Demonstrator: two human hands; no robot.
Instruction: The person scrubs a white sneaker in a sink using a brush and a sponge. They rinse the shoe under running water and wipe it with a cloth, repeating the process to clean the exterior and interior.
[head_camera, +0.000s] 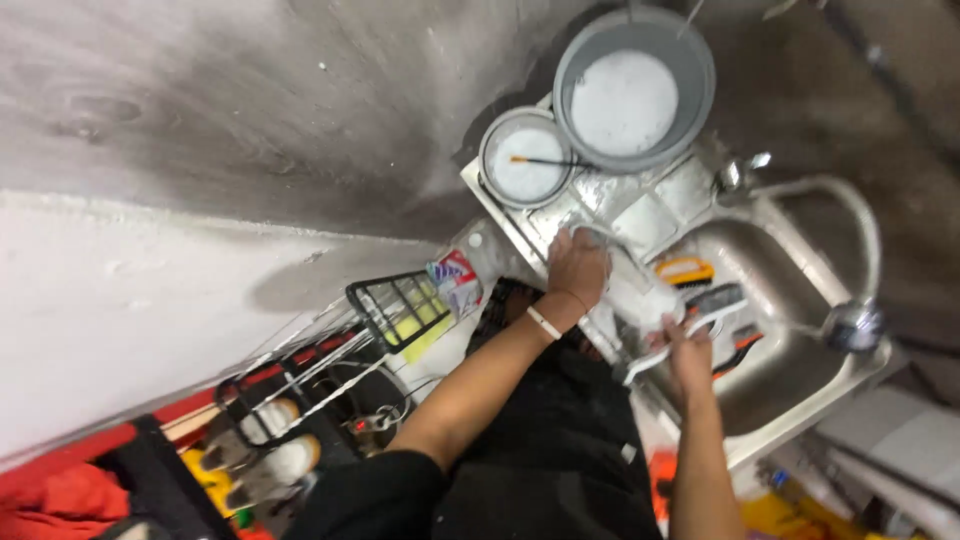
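left hand (577, 268) pressed down on a white shoe (628, 285), fingers curled over its near end, grip closed on it. thin pale band round that wrist. right hand (690, 352) wrapped round the white handle of a brush (716, 306), grip closed tight, dark bristle head just past the fingers and touching the shoe's far end. shoe lying tilted across the wet sink edge (640, 215), directly under the left grip and just ahead of the right one.

beyond the right grip: steel sink (790, 270), with an orange-handled brush (686, 269) lying beside the shoe and a second dark-and-orange tool partly hidden under the hand. further out from that grip, a curved tap (845, 215) with a round steel head over the basin.

ahead of the left grip: small grey bucket (526, 155) holding foamy white water and a thin stick with an orange tip; touching it, a large grey bucket (634, 88), also full of foam.

behind the left grip, near the elbow: black wire rack (398, 308) with a yellow sponge and a coloured packet just beside it. further back, well apart from both grips, a pair of white shoes (262, 445) on a lower rack and red cloth at the corner.
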